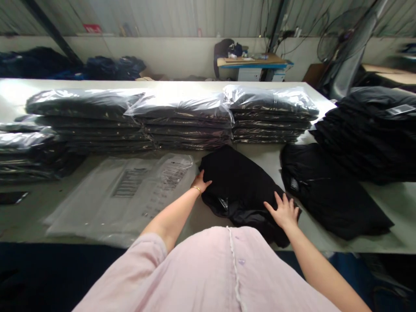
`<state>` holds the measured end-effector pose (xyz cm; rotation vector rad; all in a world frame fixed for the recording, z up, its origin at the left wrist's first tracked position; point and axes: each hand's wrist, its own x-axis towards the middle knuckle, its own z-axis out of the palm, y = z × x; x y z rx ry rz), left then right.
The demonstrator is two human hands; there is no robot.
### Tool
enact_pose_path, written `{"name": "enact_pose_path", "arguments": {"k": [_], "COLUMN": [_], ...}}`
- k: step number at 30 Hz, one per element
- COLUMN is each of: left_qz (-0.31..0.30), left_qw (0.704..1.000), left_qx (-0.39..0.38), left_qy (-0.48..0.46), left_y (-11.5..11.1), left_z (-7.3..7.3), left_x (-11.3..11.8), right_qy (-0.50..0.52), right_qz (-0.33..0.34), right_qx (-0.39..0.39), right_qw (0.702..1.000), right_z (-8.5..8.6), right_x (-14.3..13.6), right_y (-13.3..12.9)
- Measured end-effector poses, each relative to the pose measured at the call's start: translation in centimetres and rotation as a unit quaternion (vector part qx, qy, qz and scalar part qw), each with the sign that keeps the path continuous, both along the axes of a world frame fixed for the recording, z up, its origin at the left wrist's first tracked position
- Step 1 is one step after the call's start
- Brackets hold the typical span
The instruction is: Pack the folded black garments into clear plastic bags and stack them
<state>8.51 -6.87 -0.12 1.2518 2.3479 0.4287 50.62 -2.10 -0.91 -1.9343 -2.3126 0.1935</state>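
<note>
A folded black garment lies on the table in front of me, with a small pale label showing near its lower left. At its left edge is my left hand, closed on the cloth with the thumb on top; some fingers are hidden. My right hand rests on the garment's right end, open, fingers spread. Left of the garment lies a flat stack of clear plastic bags with dark printing. To the right is another folded black garment, also with a small label.
Bagged black garments stand in stacks along the back: a left stack, a middle stack and a right stack. More bagged garments sit far left, near a dark phone-like object. An unbagged black pile rises at right.
</note>
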Motion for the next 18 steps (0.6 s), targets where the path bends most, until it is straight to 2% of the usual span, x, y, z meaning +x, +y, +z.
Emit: {"name": "enact_pose_path", "arguments": {"k": [2,5,10,12,14,16,18], "left_qz": [-0.036,-0.088,-0.163,-0.177,-0.189,-0.203,-0.218], "left_qw": [0.999,0.991,0.979,0.979,0.979,0.977,0.971], "left_qx": [-0.037,-0.072,-0.072,-0.056,-0.027,0.014,0.066], "left_qy": [0.015,0.068,0.1,0.084,0.071,0.065,0.071], "left_y": [0.3,0.1,-0.8,-1.5,-2.3,-3.5,-4.8], "left_z": [-0.3,-0.7,-0.2,0.3,0.8,1.2,1.7], "left_x": [0.8,1.7,1.8,1.4,0.7,-0.3,-1.5], "right_qy": [-0.044,-0.078,-0.082,-0.057,-0.012,0.042,0.086], "right_qz": [0.029,0.062,0.071,0.072,0.091,0.126,0.169], "right_qx": [-0.063,-0.102,-0.121,-0.087,-0.019,0.04,0.057], "right_qw": [0.997,0.99,0.987,0.992,0.996,0.99,0.98], "right_z": [-0.8,-1.3,0.5,1.4,2.3,2.9,3.3], "right_x": [0.5,1.1,0.9,-0.6,-3.1,-6.3,-10.1], "right_y": [-0.3,1.1,4.5,4.7,4.1,3.0,1.7]}}
